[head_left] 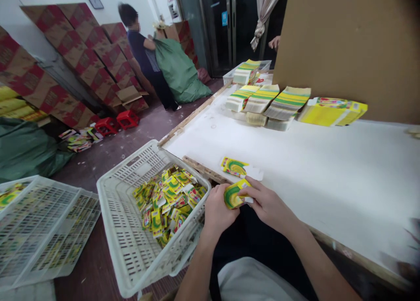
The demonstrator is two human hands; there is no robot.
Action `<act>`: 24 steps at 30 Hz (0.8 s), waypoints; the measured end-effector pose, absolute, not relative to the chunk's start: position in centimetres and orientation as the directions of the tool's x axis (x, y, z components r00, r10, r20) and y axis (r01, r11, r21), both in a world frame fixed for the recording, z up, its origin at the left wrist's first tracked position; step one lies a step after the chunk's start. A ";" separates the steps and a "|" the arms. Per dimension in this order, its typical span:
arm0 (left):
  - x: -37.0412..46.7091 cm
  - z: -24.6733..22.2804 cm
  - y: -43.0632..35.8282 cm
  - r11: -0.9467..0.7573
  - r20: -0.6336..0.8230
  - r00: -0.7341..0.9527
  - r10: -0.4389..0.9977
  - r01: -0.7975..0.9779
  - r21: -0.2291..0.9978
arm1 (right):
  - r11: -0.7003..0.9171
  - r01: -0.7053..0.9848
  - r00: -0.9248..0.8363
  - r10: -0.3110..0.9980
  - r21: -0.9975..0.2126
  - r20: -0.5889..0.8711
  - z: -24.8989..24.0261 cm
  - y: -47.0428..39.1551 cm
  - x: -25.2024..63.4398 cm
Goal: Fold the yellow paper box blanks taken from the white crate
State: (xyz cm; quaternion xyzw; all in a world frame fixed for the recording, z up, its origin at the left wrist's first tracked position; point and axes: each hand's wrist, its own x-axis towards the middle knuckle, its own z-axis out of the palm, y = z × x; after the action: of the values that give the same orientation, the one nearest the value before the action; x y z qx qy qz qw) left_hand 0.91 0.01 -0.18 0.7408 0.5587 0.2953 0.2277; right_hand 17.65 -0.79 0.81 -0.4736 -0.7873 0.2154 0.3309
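Between my two hands, just over the table's near edge, is a small yellow and green carton. My left hand is closed around its left side. The fingers of my right hand pinch its right end, where a white flap shows. Behind it, a second yellow and green carton lies on the white table, a white flap stretching out to its right. To the left of my left hand stands a white plastic basket holding many small yellow cartons.
Stacks of flat cartons stand at the table's back, against a brown board. Another basket is at far left. Red stools and stacked boxes stand behind. A person holds a green sack; another person's hand shows beside the board.
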 end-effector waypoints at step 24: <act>0.8 0.2 0.1 -0.287 0.175 0.229 0.958 0.718 0.634 | 0.418 0.599 -0.320 0.907 -0.683 0.275 0.3 -1.2 17.2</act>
State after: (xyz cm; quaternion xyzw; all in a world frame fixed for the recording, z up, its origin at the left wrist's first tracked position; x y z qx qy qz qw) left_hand 0.82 0.05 0.17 0.7533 0.5561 0.2761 0.2169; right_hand 17.18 -1.18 0.31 -0.4845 -0.7771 0.2370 0.3245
